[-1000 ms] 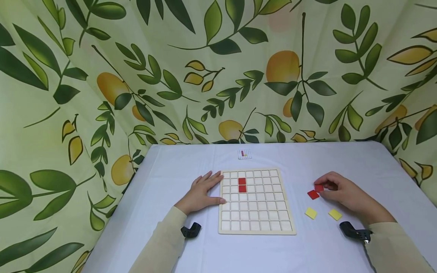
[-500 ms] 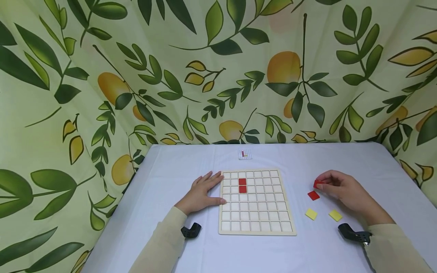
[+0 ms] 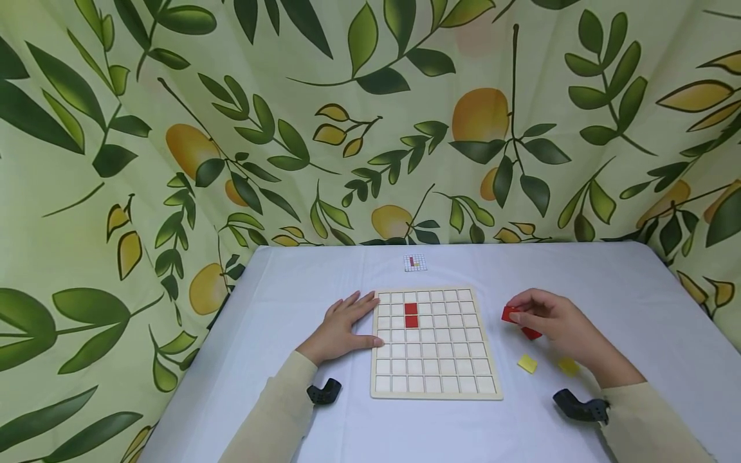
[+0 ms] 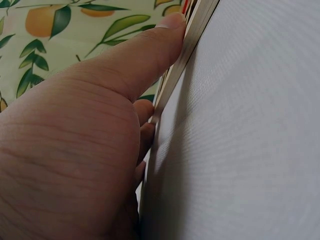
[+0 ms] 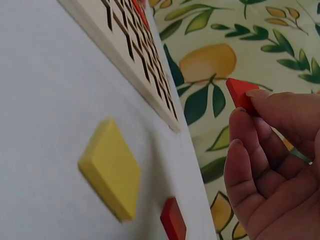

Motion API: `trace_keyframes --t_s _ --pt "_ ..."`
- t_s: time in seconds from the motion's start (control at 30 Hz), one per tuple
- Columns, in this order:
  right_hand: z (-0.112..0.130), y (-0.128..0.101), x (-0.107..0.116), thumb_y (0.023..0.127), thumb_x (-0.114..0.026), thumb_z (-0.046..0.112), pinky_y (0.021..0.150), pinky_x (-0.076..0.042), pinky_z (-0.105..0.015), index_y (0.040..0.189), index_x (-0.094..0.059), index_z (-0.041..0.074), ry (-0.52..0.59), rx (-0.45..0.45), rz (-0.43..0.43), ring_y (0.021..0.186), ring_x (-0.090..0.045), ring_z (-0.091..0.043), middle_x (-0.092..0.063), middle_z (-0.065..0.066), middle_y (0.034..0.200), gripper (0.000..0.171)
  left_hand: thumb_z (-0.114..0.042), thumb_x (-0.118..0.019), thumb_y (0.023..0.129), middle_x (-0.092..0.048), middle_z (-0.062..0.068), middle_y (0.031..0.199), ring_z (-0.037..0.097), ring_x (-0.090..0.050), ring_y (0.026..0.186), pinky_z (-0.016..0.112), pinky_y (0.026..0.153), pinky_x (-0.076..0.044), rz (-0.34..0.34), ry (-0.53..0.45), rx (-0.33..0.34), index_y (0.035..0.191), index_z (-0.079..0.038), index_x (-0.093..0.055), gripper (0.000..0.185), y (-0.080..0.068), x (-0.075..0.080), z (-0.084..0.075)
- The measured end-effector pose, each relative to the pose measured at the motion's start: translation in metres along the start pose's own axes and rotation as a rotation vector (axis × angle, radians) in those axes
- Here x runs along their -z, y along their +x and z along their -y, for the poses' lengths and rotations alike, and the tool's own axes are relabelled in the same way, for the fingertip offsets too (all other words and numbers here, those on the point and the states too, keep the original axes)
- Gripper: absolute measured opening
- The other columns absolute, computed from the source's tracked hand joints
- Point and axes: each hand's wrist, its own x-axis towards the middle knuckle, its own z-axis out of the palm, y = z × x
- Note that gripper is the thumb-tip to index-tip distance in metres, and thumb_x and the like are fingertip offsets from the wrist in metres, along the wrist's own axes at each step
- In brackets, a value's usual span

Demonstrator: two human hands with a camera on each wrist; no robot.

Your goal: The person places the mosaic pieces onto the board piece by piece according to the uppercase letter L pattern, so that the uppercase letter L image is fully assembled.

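Note:
A wooden grid board [image 3: 435, 386] lies on the white table, with two red tiles [image 3: 411, 315] stacked in its third column near the top. My left hand [image 3: 341, 328] rests flat against the board's left edge [image 4: 192, 45], fingers straight. My right hand [image 3: 550, 318] hovers just right of the board and pinches a red tile [image 3: 509, 314] [image 5: 240, 92] between thumb and fingertips. Beneath that hand another red tile [image 3: 531, 333] [image 5: 172, 220] lies on the table. Two yellow tiles lie nearer me, one [image 3: 527, 363] [image 5: 111, 170] in full view, the other [image 3: 568, 366] beside my wrist.
A small printed grid card [image 3: 414, 262] lies beyond the board. A leaf-and-lemon patterned curtain [image 3: 370, 122] encloses the table at the back and sides. Black wrist camera mounts [image 3: 324, 391] sit at both sleeves.
My right hand has lifted a red tile off the table and carried it left toward the board. The left hand and the board have not moved.

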Motion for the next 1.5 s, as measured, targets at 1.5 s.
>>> trace_keyframes --t_s 1.5 --pt "0.058 0.045 -0.146 0.101 -0.076 0.002 0.084 -0.056 -0.037 0.097 -0.077 0.016 -0.088 0.075 0.138 0.089 -0.062 -0.018 -0.069 0.007 0.094 0.015 -0.069 -0.082 0.088 -0.03 -0.016 0.175 0.017 -0.01 0.165 0.054 0.129 -0.003 -0.006 -0.018 -0.013 0.169 -0.028 -0.046 0.097 -0.001 0.0 0.002"
